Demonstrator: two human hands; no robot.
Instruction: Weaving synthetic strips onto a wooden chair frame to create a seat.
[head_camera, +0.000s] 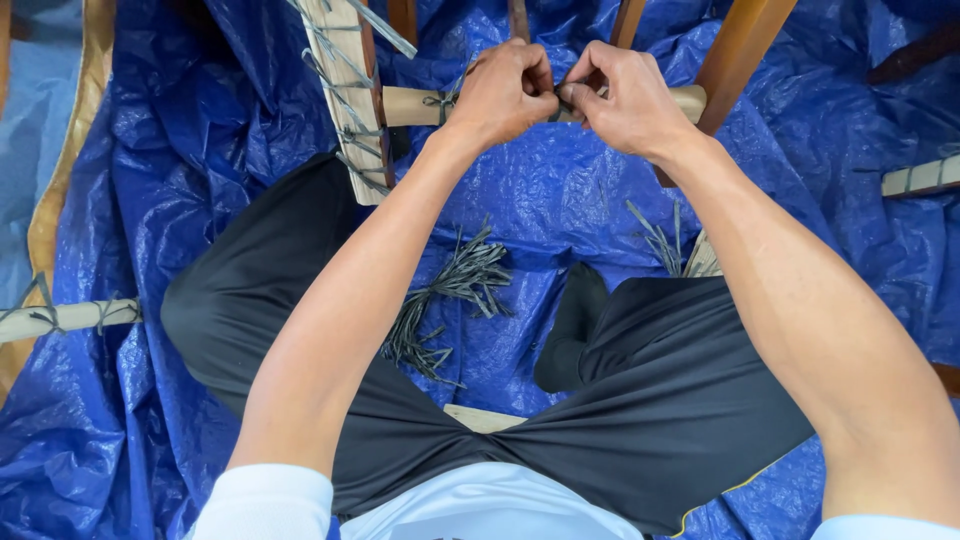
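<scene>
bare forearms, white short sleeves, black shorts with thin yellow piping.

Both hands, left hand (503, 92) and right hand (622, 97), pinch a dark strip (556, 112) on a pale wooden rail (410, 105) above blue tarp (180, 150).
</scene>
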